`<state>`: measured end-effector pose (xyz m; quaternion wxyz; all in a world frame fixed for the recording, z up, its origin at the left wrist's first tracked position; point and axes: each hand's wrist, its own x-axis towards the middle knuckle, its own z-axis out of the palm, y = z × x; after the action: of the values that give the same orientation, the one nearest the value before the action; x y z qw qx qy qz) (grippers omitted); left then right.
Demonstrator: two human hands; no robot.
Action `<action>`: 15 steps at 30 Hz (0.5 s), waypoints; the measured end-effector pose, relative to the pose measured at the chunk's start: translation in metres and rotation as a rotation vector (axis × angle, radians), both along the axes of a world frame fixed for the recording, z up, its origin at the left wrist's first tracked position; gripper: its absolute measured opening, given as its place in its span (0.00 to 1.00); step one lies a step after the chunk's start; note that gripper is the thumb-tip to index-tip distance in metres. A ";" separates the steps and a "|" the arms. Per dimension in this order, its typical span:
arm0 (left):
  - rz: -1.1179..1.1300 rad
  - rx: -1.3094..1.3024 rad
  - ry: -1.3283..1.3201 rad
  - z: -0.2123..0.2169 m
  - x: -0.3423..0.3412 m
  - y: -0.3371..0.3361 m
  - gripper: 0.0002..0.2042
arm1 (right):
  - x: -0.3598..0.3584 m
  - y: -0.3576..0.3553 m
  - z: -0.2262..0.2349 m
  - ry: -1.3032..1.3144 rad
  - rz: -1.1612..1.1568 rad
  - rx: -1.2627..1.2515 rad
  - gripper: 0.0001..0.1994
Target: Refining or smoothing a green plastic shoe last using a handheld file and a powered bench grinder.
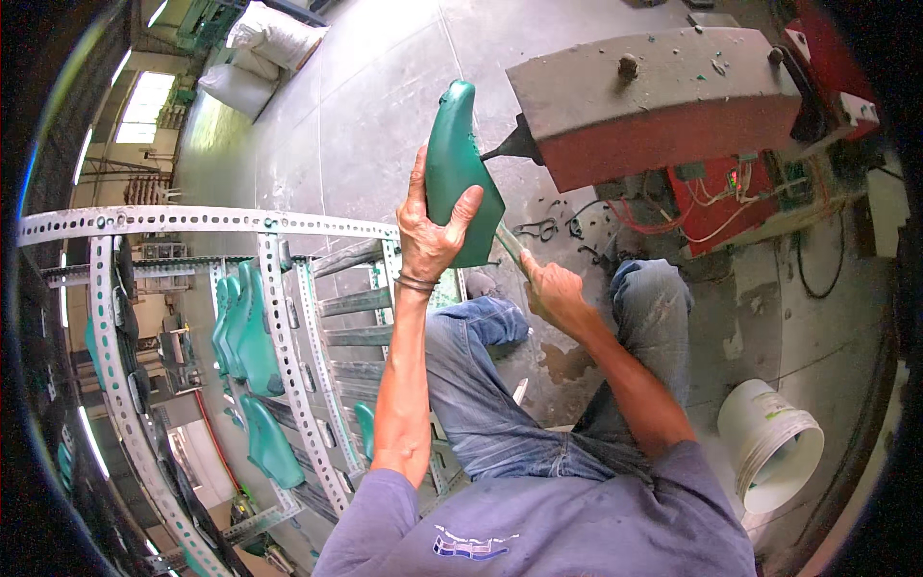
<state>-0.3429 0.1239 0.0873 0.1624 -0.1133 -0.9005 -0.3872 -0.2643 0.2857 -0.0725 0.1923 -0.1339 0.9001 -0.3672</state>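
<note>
A green shoe last (452,159) stands upright in front of me, its toe end up. My left hand (431,231) is wrapped round its left side, with the thumb across the face toward me. Its right side meets a black pointed piece (517,144) that sticks out of the machine (654,106); whether the two are fixed together I cannot tell. In my right hand (556,288) is a slim, light-coloured flat tool (510,240), gripped in closed fingers. The tool's far end lies along the last's lower right edge, and the exact contact is hidden.
A perforated metal rack (192,223) at left holds several more green lasts (255,332). White sacks (274,43) lie at the far left. Loose wires (716,207) hang below the machine at right. A white bucket (755,409) stands at lower right. Dark scraps (543,229) litter the floor.
</note>
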 end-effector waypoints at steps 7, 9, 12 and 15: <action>0.020 0.020 -0.039 0.001 0.001 0.001 0.38 | -0.002 -0.002 0.003 -0.008 -0.010 0.046 0.26; 0.017 0.025 -0.042 -0.001 0.000 0.000 0.38 | -0.002 -0.003 0.001 -0.002 -0.012 0.037 0.26; 0.021 0.040 -0.052 -0.002 0.001 -0.001 0.38 | -0.003 -0.003 -0.001 0.011 -0.003 0.021 0.26; 0.025 0.085 -0.067 -0.004 0.002 -0.001 0.37 | -0.002 -0.004 -0.001 0.025 -0.008 0.024 0.26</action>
<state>-0.3407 0.1231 0.0837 0.1417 -0.0821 -0.8895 -0.4267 -0.2664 0.2819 -0.0732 0.1814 -0.1325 0.9073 -0.3555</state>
